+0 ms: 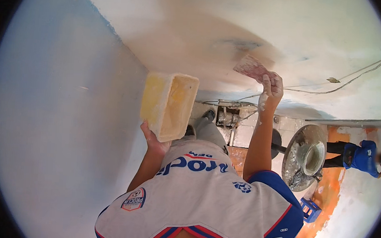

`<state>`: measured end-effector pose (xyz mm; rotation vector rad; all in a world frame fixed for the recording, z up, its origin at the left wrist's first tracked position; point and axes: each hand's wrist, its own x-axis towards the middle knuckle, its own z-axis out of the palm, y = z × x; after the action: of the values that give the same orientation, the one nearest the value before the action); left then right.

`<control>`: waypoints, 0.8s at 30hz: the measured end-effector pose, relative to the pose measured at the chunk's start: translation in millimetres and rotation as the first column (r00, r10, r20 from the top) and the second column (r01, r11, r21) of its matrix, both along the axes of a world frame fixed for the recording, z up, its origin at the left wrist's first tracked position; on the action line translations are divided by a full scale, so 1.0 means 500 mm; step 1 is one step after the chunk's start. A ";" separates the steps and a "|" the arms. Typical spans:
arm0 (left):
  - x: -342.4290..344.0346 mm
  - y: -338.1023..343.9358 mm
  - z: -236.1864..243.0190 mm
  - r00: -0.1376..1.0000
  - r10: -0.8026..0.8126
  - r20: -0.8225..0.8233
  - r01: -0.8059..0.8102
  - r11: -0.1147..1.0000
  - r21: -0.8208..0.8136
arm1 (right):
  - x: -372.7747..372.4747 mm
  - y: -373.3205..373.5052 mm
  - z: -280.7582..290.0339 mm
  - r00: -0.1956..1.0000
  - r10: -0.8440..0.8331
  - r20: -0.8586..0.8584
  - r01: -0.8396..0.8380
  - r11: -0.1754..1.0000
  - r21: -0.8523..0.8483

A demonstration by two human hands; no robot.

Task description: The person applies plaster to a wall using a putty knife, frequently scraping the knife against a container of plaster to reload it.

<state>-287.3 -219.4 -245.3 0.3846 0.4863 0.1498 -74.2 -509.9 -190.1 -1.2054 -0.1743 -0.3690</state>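
My left hand grips the lower end of a yellow rectangular plastic tub, its inside coated with whitish paste. The tub is tilted, its opening facing right. In my right hand a thin, flat reddish scraper, smeared with white, is pinched between thumb and fingers. The scraper is at the pale wall, just below a darker bluish patch; whether its edge touches the wall I cannot tell. White paste marks my right hand and wrist.
Thin cables run along the wall at right. A round stained table holds a whitish bucket. Beyond it a person in a blue shirt stands by another wall. A blue plastic stool is lower right; a bluish wall rises at left.
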 end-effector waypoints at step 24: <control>0.000 0.035 -0.029 0.994 -0.075 0.075 0.069 0.995 0.077 | 0.016 0.088 -0.014 0.967 -0.112 0.228 0.210 0.859 -0.467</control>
<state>-287.4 -201.9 -259.5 0.4667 0.3904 0.1127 -66.2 -465.7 -197.2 -1.6932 -0.3515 -0.6168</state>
